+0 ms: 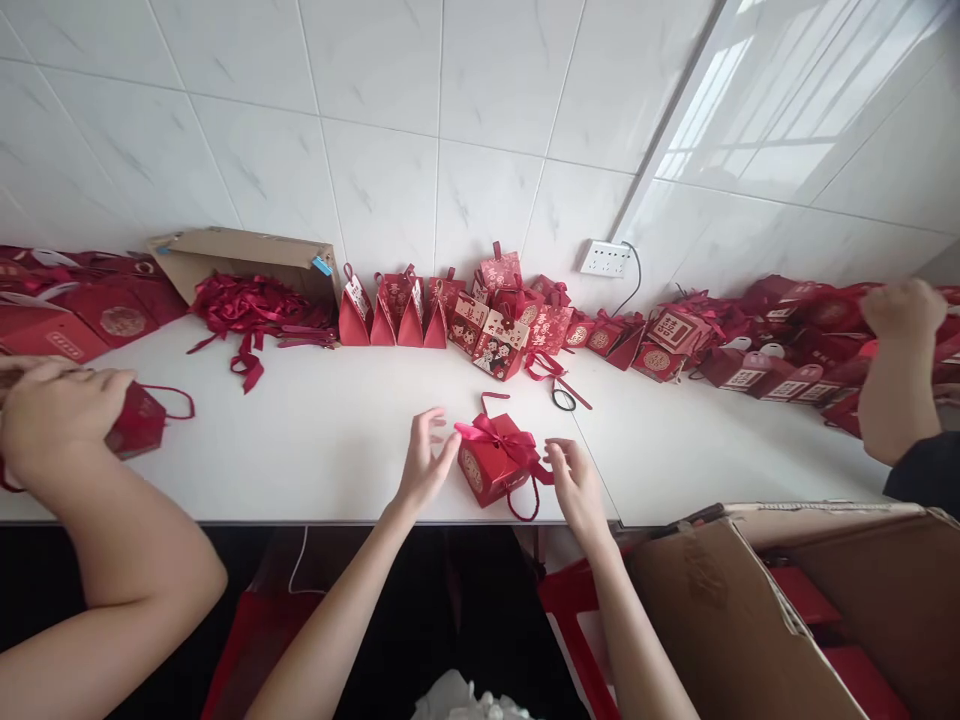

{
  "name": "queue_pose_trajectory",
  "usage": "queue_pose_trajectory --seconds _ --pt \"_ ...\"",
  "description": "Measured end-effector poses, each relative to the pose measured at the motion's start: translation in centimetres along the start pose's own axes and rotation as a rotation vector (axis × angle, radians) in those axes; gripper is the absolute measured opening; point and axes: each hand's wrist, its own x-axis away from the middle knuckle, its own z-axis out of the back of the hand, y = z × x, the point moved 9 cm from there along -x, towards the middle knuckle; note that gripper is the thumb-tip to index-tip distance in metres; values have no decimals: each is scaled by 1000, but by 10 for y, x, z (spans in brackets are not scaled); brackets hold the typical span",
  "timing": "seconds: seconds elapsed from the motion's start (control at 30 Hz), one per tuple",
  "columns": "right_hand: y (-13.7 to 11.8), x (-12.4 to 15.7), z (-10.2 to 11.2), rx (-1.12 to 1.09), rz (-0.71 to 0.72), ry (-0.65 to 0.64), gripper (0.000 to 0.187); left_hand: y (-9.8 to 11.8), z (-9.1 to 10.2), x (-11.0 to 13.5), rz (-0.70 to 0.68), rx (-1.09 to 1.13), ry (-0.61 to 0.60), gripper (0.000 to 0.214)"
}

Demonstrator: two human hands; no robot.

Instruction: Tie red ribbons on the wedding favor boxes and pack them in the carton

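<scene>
Red gift box (pixel 487 480) sits on the white table (pixel 352 430), close to the near edge, between the two hands. It is probably light, and most likely made of stiff card. Its sides should stay flat under a soft hold, but a hard squeeze could bend them or dent a corner. The shiny ribbon bow (pixel 501 437) on top looks soft and a bit slippery, so a tug on an end might undo it. A good place to hold the box is low down, one palm on each side. The thin cord (pixel 535 505) looks bendy, and it may be good for lifting.

The left hand (pixel 427 462) is open, with its thumb and fingers apart and the thumb tip right by one ribbon end. The right hand (pixel 576 485) is loosely open, with bent fingers beside the other end. I cannot tell if either one touches the ribbon.

The box is bright red, with a round gold picture on its left side. The bow is pinky red, and the cord is darker.
</scene>
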Motion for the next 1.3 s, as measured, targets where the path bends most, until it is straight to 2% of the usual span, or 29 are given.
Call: queue_pose_trajectory --seconds 0.07,0.17,0.33,0.47,0.57,0.63,0.73,0.8,0.9,0.97,1.0,1.07,1.17,1.23,1.3 --pt "-3 7 -6 51 1 -78 44 4 -16 -11 -14 -42 -128 42" --pt "-2 11 -14 79 -13 -119 45 9 -35 -12 -32 -97 -287 29" --pt "4 1 -18 44 -47 -134 46 10 -27 8 12 -162 -233 21" --pt "3 -5 -21 28 -65 -173 44 9 -23 17 30 -159 -263 20" --pt "-2 -7 -22 33 -68 -202 42 22 -22 14 -115 -188 -266 36" --pt "-6 -8 -21 35 -75 -235 43 30 -29 12 -226 -212 -322 40" --pt "-10 -6 -20 31 -98 -313 45 31 -44 12 -239 -174 -454 34" --pt "-11 2 -21 18 -125 -406 44 30 -48 11 -218 -174 -449 33" --pt "-9 21 -26 22 -162 -651 39 27 -49 11 -191 -234 -411 33" --pt "-5 32 -26 86 -172 -813 37 24 -51 11 -145 -259 -436 34" --pt "-1 32 -22 137 -174 -848 37 23 -52 11 -126 -266 -452 33" --pt "5 17 -10 242 -180 -782 40 25 -54 9 -118 -269 -482 31" --pt "-4 -26 10 301 -65 -434 44 29 -59 6 -120 -265 -534 27" --pt "-18 -42 5 253 67 -317 37 28 -63 6 -99 -254 -558 27" --pt "-30 -44 -15 175 158 -353 30 25 -64 7 -90 -227 -547 28"
